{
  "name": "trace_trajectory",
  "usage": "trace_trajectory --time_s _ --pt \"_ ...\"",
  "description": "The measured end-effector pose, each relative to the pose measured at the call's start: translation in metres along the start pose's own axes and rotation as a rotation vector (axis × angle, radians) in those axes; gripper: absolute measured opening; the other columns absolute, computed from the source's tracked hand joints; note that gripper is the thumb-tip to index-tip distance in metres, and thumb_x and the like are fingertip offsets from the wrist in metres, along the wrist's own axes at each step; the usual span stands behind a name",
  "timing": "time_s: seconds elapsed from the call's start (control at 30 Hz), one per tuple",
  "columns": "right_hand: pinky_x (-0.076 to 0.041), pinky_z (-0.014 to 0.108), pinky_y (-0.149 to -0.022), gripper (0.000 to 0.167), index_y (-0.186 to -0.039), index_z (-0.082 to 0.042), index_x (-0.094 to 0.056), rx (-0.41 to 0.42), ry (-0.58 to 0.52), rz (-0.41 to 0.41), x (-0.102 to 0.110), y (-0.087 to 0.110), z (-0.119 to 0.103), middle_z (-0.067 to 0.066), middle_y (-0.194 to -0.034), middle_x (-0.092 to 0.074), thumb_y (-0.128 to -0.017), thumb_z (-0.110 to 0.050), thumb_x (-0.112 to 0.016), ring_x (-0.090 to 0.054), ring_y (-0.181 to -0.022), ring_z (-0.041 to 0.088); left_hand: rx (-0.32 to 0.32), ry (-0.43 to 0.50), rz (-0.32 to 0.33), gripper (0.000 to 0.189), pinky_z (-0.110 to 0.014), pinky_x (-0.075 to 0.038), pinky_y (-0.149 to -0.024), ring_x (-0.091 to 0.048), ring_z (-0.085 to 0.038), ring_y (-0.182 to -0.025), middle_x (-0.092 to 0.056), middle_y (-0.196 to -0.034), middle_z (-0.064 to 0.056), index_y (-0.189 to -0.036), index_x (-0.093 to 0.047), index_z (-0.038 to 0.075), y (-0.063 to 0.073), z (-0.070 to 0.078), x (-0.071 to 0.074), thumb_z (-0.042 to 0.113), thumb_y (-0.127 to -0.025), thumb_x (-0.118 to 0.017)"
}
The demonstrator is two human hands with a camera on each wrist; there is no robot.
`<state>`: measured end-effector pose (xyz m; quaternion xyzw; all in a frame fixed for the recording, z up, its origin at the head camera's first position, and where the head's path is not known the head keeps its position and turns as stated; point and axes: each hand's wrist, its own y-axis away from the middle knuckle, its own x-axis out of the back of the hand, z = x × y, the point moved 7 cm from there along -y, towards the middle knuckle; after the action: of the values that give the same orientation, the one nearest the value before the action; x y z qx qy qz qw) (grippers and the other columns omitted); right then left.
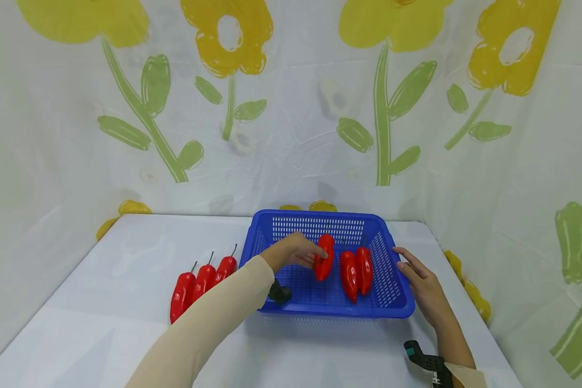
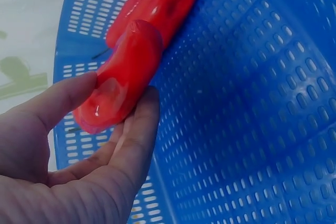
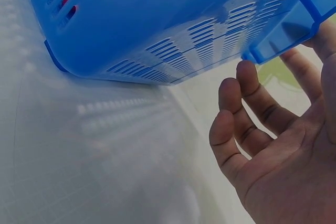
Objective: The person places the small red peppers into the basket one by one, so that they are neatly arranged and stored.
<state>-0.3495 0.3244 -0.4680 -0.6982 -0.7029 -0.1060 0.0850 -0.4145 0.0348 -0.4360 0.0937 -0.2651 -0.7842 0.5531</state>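
Head view shows the left hand (image 1: 298,251) reaching into the blue basket (image 1: 337,310), its thumb and fingers pinching a red pepper (image 1: 324,268). Left wrist view has the thumb on one side of the pepper's thick end and the fingers on the other, with the tapered tip sticking out beyond them. The held pepper is inside the basket, its stem toward the far wall and its tip toward the near side; whether it touches the basket floor I cannot tell.

At the opposite side, the right hand (image 1: 425,288) touches the basket's right rim with relaxed fingers. Right wrist view shows the thumb and forefinger at that rim, while the other three fingers bend loosely below, clear of it.

Just right of the held pepper, a pair of peppers (image 1: 348,276) lies side by side in the basket, tips pointing to the near side. Outside, left of the basket, a row of three peppers (image 1: 181,297) rests on the white table (image 1: 102,280), stems pointing away; the left arm's cream sleeve (image 1: 223,318) partly hides them. A black wrist device (image 1: 427,360) sits on the right wrist. Behind the table hangs a pale curtain (image 1: 296,145) printed with yellow flowers and green leaves.
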Motion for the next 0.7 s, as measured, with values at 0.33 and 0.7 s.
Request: trace_trajectory --time_s 0.33,0.7 --pt "-0.048 0.013 -0.088 0.058 -0.155 -0.028 -0.038 0.002 -0.016 -0.010 0.000 0.001 0.000 0.015 -0.157 -0.036 -0.102 -0.048 -0.052 -0.051 -0.120 0.010 0.058 -0.031 -0.048 0.046 -0.048 -0.052 -0.096 -0.067 -0.037 -0.099 -0.065 -0.101 -0.024 -0.121 -0.054 -0.012 -0.011 -0.004 -0.011 0.003 -0.085 -0.078" --pt "-0.046 0.012 -0.089 0.059 -0.155 -0.028 -0.039 0.009 0.000 -0.007 0.000 -0.001 0.001 0.014 -0.158 -0.034 -0.102 -0.049 -0.052 -0.044 -0.132 0.028 0.162 -0.023 -0.068 0.050 -0.048 -0.052 -0.096 -0.064 -0.043 -0.108 -0.062 -0.110 -0.030 -0.128 -0.050 -0.013 -0.013 -0.008 -0.023 0.001 -0.087 -0.076"
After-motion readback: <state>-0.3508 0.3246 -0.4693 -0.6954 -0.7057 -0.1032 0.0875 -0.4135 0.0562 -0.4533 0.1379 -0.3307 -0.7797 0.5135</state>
